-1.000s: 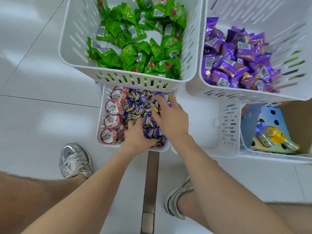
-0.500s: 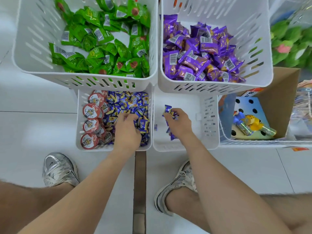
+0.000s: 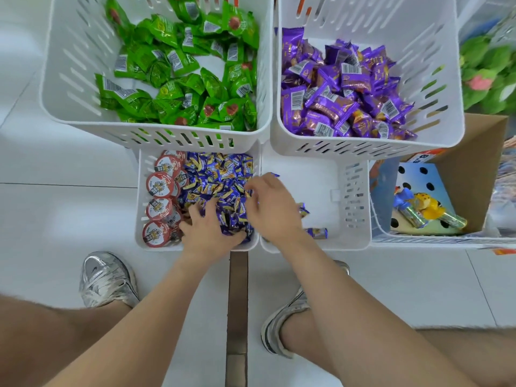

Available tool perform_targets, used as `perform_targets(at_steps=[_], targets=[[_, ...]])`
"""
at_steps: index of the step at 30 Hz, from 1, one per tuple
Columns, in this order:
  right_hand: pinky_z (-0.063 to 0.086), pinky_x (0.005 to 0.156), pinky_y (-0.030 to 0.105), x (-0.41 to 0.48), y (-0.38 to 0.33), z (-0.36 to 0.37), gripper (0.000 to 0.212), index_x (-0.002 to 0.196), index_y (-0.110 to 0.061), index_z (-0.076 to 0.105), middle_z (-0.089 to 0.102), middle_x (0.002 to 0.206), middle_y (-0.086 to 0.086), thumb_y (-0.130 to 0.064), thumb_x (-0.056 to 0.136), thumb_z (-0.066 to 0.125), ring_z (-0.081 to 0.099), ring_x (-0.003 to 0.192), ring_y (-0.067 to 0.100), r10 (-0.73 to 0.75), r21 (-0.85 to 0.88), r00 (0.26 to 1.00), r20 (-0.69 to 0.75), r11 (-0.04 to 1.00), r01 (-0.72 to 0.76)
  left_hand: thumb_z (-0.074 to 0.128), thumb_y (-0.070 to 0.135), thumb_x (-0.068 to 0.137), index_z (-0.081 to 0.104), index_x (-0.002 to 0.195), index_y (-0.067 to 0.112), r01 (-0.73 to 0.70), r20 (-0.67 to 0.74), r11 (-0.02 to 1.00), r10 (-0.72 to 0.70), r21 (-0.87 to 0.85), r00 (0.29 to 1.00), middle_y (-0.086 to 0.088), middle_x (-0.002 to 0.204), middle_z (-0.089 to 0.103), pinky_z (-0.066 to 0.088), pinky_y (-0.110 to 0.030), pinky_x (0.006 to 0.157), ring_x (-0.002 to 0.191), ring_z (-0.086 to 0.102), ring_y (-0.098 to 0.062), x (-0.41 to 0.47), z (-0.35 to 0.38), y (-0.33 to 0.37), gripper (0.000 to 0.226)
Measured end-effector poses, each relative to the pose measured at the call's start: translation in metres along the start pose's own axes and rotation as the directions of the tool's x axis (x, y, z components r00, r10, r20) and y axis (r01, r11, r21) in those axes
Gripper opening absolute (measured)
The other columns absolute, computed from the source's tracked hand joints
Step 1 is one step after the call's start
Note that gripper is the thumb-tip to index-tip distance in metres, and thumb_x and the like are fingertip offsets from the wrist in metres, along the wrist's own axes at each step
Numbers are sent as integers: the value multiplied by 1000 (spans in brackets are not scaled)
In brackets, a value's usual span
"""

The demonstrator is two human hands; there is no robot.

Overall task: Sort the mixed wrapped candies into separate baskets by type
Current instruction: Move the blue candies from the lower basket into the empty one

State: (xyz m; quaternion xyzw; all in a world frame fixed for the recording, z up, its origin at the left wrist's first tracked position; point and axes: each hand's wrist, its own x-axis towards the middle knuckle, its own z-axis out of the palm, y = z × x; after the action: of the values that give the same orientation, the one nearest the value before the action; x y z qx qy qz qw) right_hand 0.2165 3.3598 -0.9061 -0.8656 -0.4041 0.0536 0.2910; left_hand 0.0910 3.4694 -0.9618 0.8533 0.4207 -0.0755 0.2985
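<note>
Two small white baskets stood side by side. Blue-and-yellow wrapped candies [image 3: 220, 180], glossy and crinkled, filled the left basket [image 3: 138, 219] beside red-lidded cups [image 3: 160, 184]; a few stray candies [image 3: 318, 232] lay in the right basket [image 3: 321, 177]. The left hand [image 3: 208, 230] rested on the pile, fingers spread. The right hand [image 3: 268, 208] hovered over the adjoining rims, fingers bent toward the pile; whether they gripped a wrapper could not be told.

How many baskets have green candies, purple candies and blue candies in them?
Green candies: 1, the big left basket
Purple candies: 1, the big right basket
Blue candies: 2, the small left basket and the small right basket
Total: 4 baskets
</note>
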Motion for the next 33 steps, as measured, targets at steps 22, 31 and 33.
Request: perform_targets(at_steps=[22, 31, 33], targets=[[41, 109, 48, 11, -23, 52, 80, 147, -8, 41, 52, 133, 16, -20, 74, 72, 48, 125, 40, -127, -287, 935, 330, 931, 227, 64, 21, 97, 52, 137, 24, -375, -125, 916, 360, -139, 925, -2, 125, 64, 53, -47, 89, 110, 62, -24, 23, -33, -16, 42], [45, 71, 44, 25, -36, 62, 49, 143, -12, 42, 41, 136, 18, -6, 97, 57, 67, 90, 39, 47, -516, 899, 436, 831, 208, 84, 24, 81, 60, 115, 28, -340, -156, 939, 330, -46, 931, 8, 109, 59, 49, -36, 75, 95, 57, -18, 22, -64, -27, 42], [44, 64, 41, 28, -35, 57, 49, 140, -9, 45, 46, 134, 18, 0, 94, 58, 68, 88, 39, 16, -476, 926, 377, 861, 179, 86, 26, 80, 60, 118, 26, -315, -174, 946, 298, -81, 939, 7, 113, 60, 46, -34, 77, 97, 56, -18, 21, -66, -26, 46]])
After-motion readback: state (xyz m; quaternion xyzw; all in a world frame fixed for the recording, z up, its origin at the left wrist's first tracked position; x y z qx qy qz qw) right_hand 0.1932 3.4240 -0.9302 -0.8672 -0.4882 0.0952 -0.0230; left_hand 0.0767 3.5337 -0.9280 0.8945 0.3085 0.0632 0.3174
